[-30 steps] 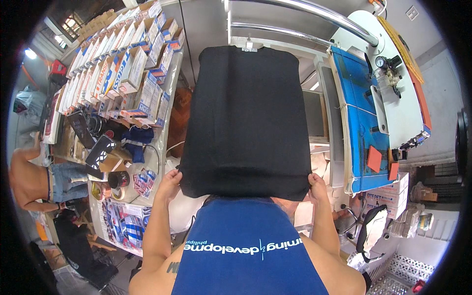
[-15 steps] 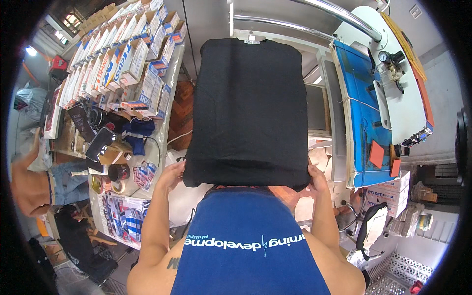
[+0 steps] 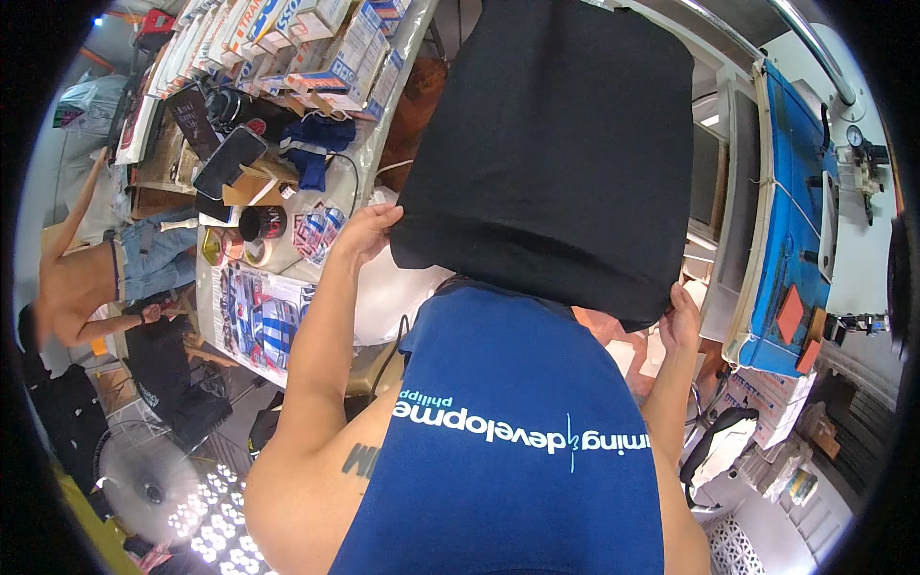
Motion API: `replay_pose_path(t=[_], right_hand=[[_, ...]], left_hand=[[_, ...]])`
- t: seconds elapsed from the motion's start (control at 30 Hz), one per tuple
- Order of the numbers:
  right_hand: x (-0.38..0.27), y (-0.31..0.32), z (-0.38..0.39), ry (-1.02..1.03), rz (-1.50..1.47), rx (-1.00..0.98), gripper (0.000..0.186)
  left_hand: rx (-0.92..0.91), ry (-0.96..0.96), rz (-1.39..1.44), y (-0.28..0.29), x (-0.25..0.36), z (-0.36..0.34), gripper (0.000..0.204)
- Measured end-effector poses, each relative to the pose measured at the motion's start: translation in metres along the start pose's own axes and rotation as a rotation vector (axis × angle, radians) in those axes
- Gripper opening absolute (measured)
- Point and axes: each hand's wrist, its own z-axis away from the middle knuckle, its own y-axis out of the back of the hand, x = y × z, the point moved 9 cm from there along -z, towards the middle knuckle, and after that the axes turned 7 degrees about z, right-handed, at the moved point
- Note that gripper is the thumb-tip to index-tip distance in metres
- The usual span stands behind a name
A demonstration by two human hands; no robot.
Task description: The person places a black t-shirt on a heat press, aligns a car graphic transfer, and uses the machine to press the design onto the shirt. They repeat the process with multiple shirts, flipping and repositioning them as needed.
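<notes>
A black garment (image 3: pixel 556 144) lies spread flat over a raised board in front of me, its near hem hanging toward my blue shirt. My left hand (image 3: pixel 367 230) grips the hem's left corner. My right hand (image 3: pixel 682 316) pinches the hem's right corner, low on the garment. Both arms reach up from the lower edge.
A table (image 3: pixel 230 316) on the left holds rows of boxes (image 3: pixel 316 38), a phone (image 3: pixel 228 161), tape rolls (image 3: pixel 257 222), a blue cloth (image 3: pixel 314 144) and printed sheets (image 3: pixel 264 321). A blue-topped press (image 3: pixel 786 220) stands right. Another person (image 3: pixel 96 278) is at far left; a fan (image 3: pixel 144 479) sits on the floor.
The view has swung left and down, so the garment now sits upper right. Both hands kept their hold on the hem's corners and drew it nearer my body.
</notes>
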Motion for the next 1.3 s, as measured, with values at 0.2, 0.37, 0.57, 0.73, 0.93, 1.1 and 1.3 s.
replay_pose_path(t=[0.2, 0.37, 0.57, 0.73, 0.93, 1.1, 1.3], right_hand=[[-0.002, 0.007, 0.005, 0.044, -0.004, 0.017, 0.027], [-0.002, 0.008, 0.004, 0.029, -0.088, 0.090, 0.024], [-0.004, 0.006, 0.005, 0.149, 0.062, 0.218, 0.022], [0.026, 0.017, -0.014, 0.165, 0.739, 0.429, 0.044], [0.073, -0.035, -0.059, -0.064, -0.046, -0.166, 0.087], [-0.033, -0.090, -0.132, -0.274, -0.260, -0.384, 0.097], [-0.190, -0.163, -0.262, 0.149, -0.201, -0.259, 0.084]], left_hand=[[0.036, 0.035, 0.010, -0.001, -0.001, 0.003, 0.026], [-0.114, -0.040, 0.019, -0.014, -0.001, 0.002, 0.037], [-0.087, -0.096, 0.241, -0.018, -0.007, 0.003, 0.027], [-0.132, -0.092, 0.193, -0.037, -0.052, -0.021, 0.042], [0.005, 0.175, 0.163, -0.045, -0.078, -0.052, 0.075], [-0.400, 0.142, 0.398, -0.122, 0.054, -0.110, 0.098], [-0.221, -0.201, 0.169, -0.164, 0.198, -0.266, 0.099]])
